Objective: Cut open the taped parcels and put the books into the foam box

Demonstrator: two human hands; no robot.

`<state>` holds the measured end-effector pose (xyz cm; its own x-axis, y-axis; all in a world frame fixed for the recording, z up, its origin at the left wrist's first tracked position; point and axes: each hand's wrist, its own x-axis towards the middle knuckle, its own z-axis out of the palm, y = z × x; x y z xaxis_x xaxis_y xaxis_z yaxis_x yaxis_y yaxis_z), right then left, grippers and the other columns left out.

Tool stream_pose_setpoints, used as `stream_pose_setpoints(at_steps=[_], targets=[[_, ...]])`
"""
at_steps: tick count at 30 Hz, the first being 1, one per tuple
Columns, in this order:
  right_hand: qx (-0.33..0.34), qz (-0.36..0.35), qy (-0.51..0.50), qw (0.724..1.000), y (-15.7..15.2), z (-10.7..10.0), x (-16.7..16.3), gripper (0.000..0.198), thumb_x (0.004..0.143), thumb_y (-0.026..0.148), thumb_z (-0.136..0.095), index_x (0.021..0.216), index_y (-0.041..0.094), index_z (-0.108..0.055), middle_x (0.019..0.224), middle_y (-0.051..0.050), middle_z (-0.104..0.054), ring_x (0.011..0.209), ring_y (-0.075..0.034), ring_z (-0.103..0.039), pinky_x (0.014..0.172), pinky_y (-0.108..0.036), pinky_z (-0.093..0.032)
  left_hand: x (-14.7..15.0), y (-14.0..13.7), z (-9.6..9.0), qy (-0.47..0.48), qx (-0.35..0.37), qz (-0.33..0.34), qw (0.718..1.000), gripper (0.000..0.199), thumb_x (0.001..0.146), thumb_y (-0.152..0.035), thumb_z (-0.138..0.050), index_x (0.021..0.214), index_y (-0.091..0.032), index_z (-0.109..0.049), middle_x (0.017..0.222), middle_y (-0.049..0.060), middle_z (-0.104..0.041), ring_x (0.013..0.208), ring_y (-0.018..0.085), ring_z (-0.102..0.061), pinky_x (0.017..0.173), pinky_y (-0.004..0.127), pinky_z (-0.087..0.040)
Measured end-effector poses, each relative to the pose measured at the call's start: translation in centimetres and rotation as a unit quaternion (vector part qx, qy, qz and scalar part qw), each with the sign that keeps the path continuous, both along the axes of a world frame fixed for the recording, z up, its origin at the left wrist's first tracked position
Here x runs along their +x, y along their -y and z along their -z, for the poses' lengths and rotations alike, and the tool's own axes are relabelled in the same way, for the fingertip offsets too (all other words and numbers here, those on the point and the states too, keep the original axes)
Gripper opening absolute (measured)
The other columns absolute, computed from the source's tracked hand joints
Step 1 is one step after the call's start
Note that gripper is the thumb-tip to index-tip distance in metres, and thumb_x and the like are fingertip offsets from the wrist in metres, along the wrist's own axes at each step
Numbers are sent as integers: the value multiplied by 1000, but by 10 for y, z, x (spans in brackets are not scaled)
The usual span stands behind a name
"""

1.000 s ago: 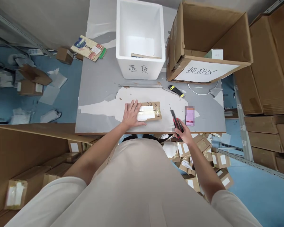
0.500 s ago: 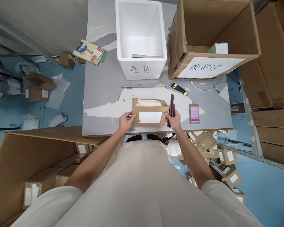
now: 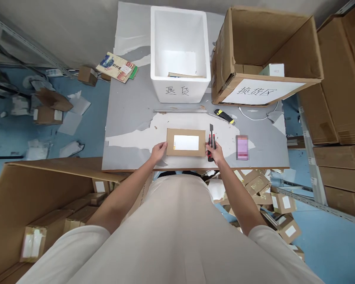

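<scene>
Left hand (image 3: pixel 159 152) and right hand (image 3: pixel 215 152) stand apart at opposite ends of the small carton (image 3: pixel 185 153), left fingers closed at its edge, right clamped on the utility knife (image 3: pixel 211 140). Step judged as squaring the carton, label (image 3: pixel 186 142) up, at the desk's (image 3: pixel 126 108) near side; next move calls for keeping the knife tip clear. Label print illegible; beyond, foam bin (image 3: pixel 161 92) reads 退货, cardboard box's sheet (image 3: pixel 263 92) 换货区.
</scene>
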<state>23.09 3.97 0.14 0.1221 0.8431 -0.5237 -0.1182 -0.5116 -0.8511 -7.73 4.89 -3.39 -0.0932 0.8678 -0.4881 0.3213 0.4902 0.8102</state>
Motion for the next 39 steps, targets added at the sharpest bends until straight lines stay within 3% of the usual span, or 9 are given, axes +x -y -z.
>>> stream_pose_setpoints(at_steps=[5, 10, 14, 22, 26, 29, 32, 34, 39], targets=[[10, -16, 46, 999, 38, 12, 4, 48, 59, 31, -72, 102, 21, -53, 97, -2, -67, 54, -7, -51, 53, -25, -46, -8, 34, 11, 40, 18, 52, 998, 66, 69, -37, -58, 131, -14, -55, 135, 14, -56, 123, 26, -55, 106, 43, -42], [-13, -37, 71, 997, 49, 25, -6, 47, 56, 32, -74, 96, 21, -52, 71, 6, -59, 54, -10, -48, 53, -25, -45, 5, 47, 10, 79, 21, 26, 996, 74, 65, -46, -68, 131, -16, -55, 137, 11, -55, 125, 29, -53, 109, 46, -39], [17, -23, 94, 995, 37, 12, -9, 41, 60, 41, -73, 86, 21, -49, 60, 9, -50, 49, -10, -46, 47, -24, -40, 6, 41, -6, 58, 57, 2, 997, 68, 68, -58, -64, 119, -12, -64, 121, 13, -66, 107, 27, -62, 96, 41, -49], [64, -47, 282, 956, -14, -18, -2, 39, 70, 57, -66, 80, 21, -53, 64, 5, -54, 53, -12, -53, 55, -26, -45, 13, 3, -44, -182, 111, 31, 977, 51, 86, -56, -45, 81, -14, -74, 73, 6, -70, 72, 19, -62, 73, 30, -47], [47, -65, 334, 939, -21, -12, -3, 39, 74, 58, -61, 83, 21, -54, 66, 3, -58, 56, -14, -55, 60, -28, -46, 21, 8, -41, -209, 181, 72, 958, 53, 84, -55, -53, 113, -13, -67, 106, 14, -69, 96, 25, -63, 85, 37, -49], [46, -95, 372, 922, -18, -18, -1, 42, 77, 60, -57, 90, 20, -57, 68, 0, -60, 62, -18, -57, 64, -31, -47, 27, 25, -35, -260, 299, 128, 909, 63, 78, -50, -65, 129, -14, -55, 135, 20, -54, 125, 32, -49, 103, 48, -40], [107, -135, 439, 882, -17, -38, -1, 46, 84, 55, -49, 108, 17, -57, 86, -7, -66, 79, -23, -60, 74, -36, -48, 33, 35, -28, -258, 375, 240, 858, 34, 91, -32, -52, 122, -20, -60, 129, 14, -60, 126, 27, -50, 106, 50, -38], [188, -236, 452, 839, -22, -56, -6, 48, 90, 45, -42, 128, 16, -49, 111, -13, -63, 96, -25, -59, 82, -38, -47, 35, 37, -22, -250, 395, 261, 845, 31, 94, -21, -42, 117, -21, -62, 122, 12, -65, 120, 24, -55, 103, 49, -42], [255, -600, 440, 617, -46, -85, -41, 59, 95, 20, -34, 151, 37, -22, 128, -6, -58, 103, -23, -60, 78, -32, -48, 35, 33, -14, -247, 415, 243, 841, 32, 96, -19, -38, 116, -20, -63, 116, 12, -68, 116, 22, -58, 98, 49, -48]])
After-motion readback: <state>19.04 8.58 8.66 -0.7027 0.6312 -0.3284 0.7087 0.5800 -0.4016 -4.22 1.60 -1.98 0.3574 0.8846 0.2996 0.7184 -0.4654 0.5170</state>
